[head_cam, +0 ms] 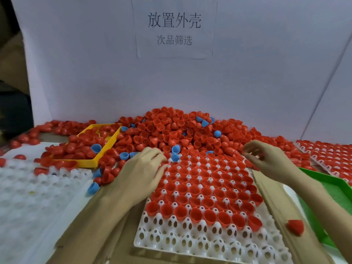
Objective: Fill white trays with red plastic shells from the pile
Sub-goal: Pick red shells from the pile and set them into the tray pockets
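White wall (76,73); two hands (141,168).

Two bare forearms enter from the lower edge, each ending in an uncovered hand. The left hand (142,169) and right hand (270,161) wear no gloves, rings, watches or bands. No sleeve shows on either arm. Fingernails are short and unpainted where they can be made out.

factory sorting/assembly stn: printed work sign (174,28) taped to partition, bulk shell pile (171,130), trays stacked.
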A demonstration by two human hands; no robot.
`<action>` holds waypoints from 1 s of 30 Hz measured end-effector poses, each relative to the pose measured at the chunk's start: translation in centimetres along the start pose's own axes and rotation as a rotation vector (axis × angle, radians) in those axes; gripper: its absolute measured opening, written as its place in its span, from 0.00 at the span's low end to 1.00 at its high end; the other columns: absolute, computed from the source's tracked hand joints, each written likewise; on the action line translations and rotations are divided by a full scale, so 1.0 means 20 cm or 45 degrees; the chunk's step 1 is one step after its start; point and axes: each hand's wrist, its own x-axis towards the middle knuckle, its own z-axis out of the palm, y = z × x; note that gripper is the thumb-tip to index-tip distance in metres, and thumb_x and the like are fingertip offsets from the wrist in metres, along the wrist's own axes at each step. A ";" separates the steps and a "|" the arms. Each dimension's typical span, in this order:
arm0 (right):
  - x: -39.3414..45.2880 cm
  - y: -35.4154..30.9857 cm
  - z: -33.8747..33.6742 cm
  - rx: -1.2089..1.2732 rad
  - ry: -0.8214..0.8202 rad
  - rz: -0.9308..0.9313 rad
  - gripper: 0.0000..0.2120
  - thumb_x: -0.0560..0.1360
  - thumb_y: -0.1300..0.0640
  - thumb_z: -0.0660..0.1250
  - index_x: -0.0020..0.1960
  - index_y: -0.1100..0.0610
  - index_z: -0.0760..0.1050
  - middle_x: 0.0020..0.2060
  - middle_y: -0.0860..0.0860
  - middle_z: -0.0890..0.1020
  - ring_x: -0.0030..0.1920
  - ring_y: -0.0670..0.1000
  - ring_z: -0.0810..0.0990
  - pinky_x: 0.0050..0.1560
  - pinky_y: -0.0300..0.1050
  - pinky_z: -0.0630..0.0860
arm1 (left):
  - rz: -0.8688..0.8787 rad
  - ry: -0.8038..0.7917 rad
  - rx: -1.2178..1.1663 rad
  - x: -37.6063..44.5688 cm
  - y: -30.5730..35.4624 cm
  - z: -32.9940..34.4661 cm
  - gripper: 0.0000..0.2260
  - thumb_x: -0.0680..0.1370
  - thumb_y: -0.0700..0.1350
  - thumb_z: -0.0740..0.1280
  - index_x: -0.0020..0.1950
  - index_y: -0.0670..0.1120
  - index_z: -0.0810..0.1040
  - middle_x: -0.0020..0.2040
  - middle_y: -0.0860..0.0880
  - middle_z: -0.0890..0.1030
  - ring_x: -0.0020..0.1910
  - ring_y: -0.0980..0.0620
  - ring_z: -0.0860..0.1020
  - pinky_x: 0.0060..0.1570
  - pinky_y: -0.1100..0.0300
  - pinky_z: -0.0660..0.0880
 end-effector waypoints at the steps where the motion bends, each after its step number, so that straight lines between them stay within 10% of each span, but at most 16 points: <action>1: 0.08 0.03 0.04 -0.062 -0.025 0.042 0.13 0.81 0.60 0.68 0.66 0.55 0.77 0.58 0.52 0.83 0.55 0.50 0.82 0.60 0.50 0.79 | -0.031 -0.003 0.027 0.00 -0.03 -0.01 0.07 0.81 0.45 0.68 0.56 0.45 0.83 0.53 0.52 0.82 0.53 0.53 0.79 0.50 0.59 0.79; 6: 0.34 0.16 0.17 -0.311 -0.219 0.060 0.31 0.80 0.67 0.67 0.78 0.46 0.67 0.75 0.54 0.69 0.72 0.57 0.72 0.68 0.51 0.72 | -0.138 -0.045 0.153 -0.01 -0.15 -0.03 0.09 0.82 0.45 0.66 0.57 0.44 0.83 0.54 0.50 0.82 0.54 0.52 0.79 0.51 0.57 0.78; 17: 0.40 0.14 0.24 -0.426 0.122 0.073 0.07 0.78 0.58 0.72 0.56 0.56 0.83 0.49 0.55 0.86 0.48 0.57 0.82 0.44 0.49 0.75 | -0.191 -0.080 0.183 -0.01 -0.21 -0.03 0.13 0.85 0.50 0.60 0.65 0.49 0.79 0.61 0.53 0.79 0.60 0.56 0.75 0.57 0.63 0.74; 24: 0.25 -0.02 0.11 0.211 0.255 0.038 0.07 0.81 0.53 0.70 0.47 0.55 0.81 0.37 0.49 0.86 0.32 0.45 0.82 0.38 0.46 0.77 | -0.156 -0.023 0.056 -0.01 -0.11 -0.03 0.08 0.82 0.45 0.66 0.58 0.46 0.82 0.54 0.53 0.81 0.54 0.55 0.77 0.51 0.62 0.76; 30: -0.05 -0.27 0.10 0.647 -0.163 -0.121 0.10 0.81 0.49 0.67 0.46 0.53 0.82 0.35 0.52 0.83 0.34 0.62 0.78 0.37 0.50 0.74 | -0.004 0.048 -0.162 0.00 0.07 0.01 0.11 0.82 0.47 0.67 0.64 0.49 0.80 0.56 0.57 0.80 0.55 0.60 0.77 0.54 0.63 0.79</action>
